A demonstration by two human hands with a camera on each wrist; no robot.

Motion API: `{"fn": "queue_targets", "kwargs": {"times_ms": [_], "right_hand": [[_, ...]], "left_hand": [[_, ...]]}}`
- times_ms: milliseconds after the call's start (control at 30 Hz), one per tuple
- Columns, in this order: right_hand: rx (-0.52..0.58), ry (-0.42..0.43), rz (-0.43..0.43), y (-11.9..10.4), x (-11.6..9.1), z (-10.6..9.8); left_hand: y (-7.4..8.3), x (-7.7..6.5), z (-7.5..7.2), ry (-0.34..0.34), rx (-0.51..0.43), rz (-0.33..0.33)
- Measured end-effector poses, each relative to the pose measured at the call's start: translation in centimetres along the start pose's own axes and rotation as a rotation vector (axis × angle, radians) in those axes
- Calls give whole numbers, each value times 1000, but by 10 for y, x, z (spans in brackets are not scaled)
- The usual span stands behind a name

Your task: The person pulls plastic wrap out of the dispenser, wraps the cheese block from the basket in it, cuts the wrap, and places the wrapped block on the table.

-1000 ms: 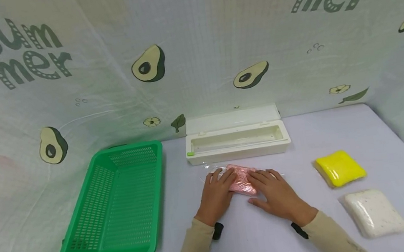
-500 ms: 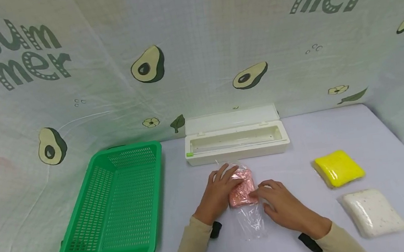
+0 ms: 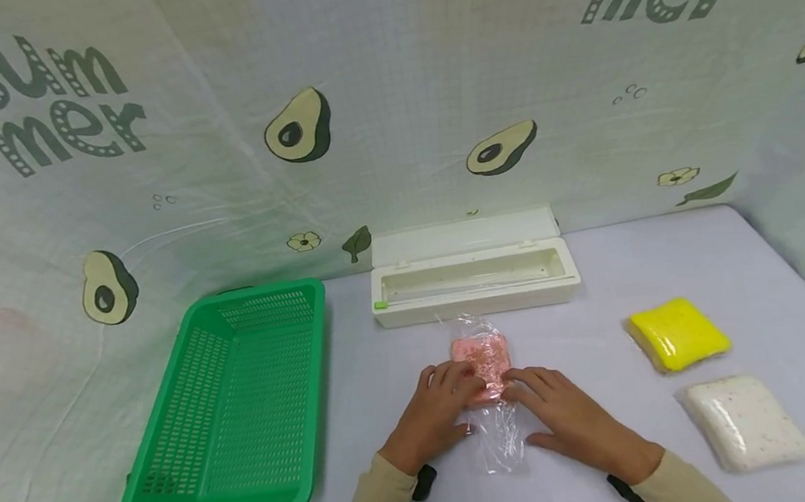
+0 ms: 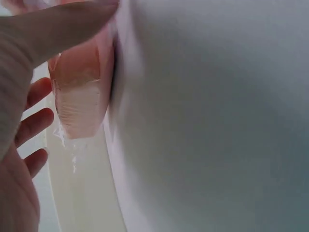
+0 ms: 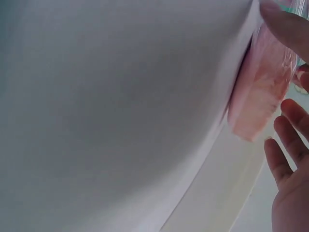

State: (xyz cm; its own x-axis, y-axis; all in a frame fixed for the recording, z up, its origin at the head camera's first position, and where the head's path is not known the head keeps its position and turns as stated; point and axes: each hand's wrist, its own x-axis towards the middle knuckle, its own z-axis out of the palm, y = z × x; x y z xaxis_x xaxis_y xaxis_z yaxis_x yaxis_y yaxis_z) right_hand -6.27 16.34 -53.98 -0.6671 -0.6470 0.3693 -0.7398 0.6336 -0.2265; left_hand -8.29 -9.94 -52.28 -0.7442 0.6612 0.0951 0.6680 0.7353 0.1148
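A flat pink block (image 3: 481, 348) wrapped in clear plastic film lies on the table between both hands. Loose film (image 3: 499, 440) spreads from its near end and a shorter crumpled piece from its far end. My left hand (image 3: 429, 417) is at the block's left side, fingertips on its top, thumb low by the near film. From the right, my right hand (image 3: 570, 419) touches the block's edge with its fingertips, thumb held apart. Both wrist views show the block (image 4: 79, 104) side-on, with fingers spread loosely around it.
Behind the block stands a long white film box (image 3: 477, 305) with its lid raised and a green slider. A green basket (image 3: 312, 496) is at the left. Yellow (image 3: 677, 334) and white (image 3: 744, 423) wrapped blocks lie at the right.
The pink block has turned from lying crosswise to lengthwise, so its film ends point away and toward me. My left hand has since drawn back nearer; the right has shifted slightly right.
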Motion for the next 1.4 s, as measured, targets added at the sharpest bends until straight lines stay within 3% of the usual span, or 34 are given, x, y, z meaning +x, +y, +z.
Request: {"fn": "queue_targets", "kwargs": {"times_ms": [167, 367, 567, 733, 1000, 1400], "right_hand": [[43, 79, 12, -2, 6, 4], [138, 135, 66, -5, 11, 2], [25, 53, 27, -10, 12, 3], [-6, 113, 9, -15, 20, 9], [163, 264, 198, -16, 28, 7], [334, 250, 514, -16, 46, 8]], "left_hand": [[1, 1, 2, 89, -35, -22], [2, 1, 3, 182, -158, -90], [5, 3, 6, 254, -304, -144], [5, 5, 9, 304, -353, -150], [6, 6, 13, 335, -396, -226], [15, 15, 15, 396, -470, -429]]}}
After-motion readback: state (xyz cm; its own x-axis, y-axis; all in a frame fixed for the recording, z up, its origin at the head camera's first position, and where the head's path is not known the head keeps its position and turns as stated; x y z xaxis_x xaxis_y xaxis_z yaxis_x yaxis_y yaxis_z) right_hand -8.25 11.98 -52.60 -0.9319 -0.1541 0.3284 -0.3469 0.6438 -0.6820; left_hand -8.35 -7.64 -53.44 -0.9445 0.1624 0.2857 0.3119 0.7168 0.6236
